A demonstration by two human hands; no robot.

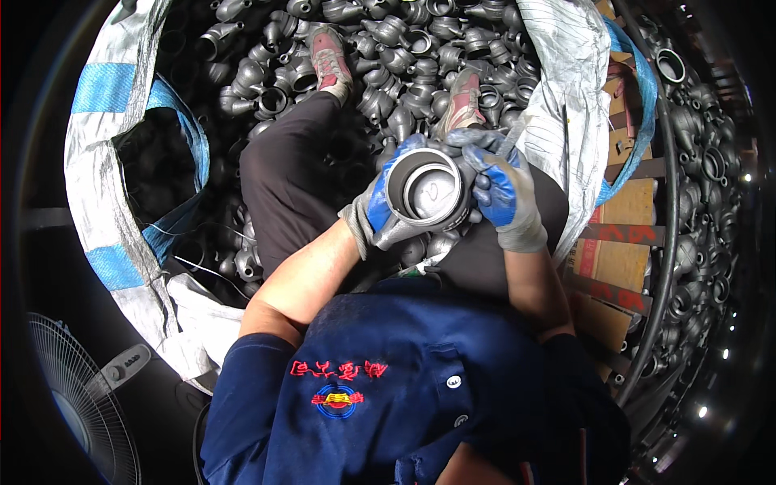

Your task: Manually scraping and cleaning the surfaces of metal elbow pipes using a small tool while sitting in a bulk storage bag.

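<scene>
- The left hand (378, 207), in a blue-and-grey glove, is wrapped around the left side of 1 cast metal housing; the right hand (499, 191), gloved alike, has its fingers curled at the right side, but I cannot tell what it pinches.
- The cast metal housing (430, 191) is held above the lap, toward the near edge of the bulk bag.
- Progress, as judged: 1 piece is picked up and in handling; many similar castings (402, 123) lie loose in the bag. No count of finished pieces can be told.
- The housing is dull grey, its round, stepped mouth facing up, with a scrawled mark on the paler inner floor.
- Outward, the white bulk bag (87, 174) has blue bands; beyond its left edge stands a fan (74, 404).
</scene>
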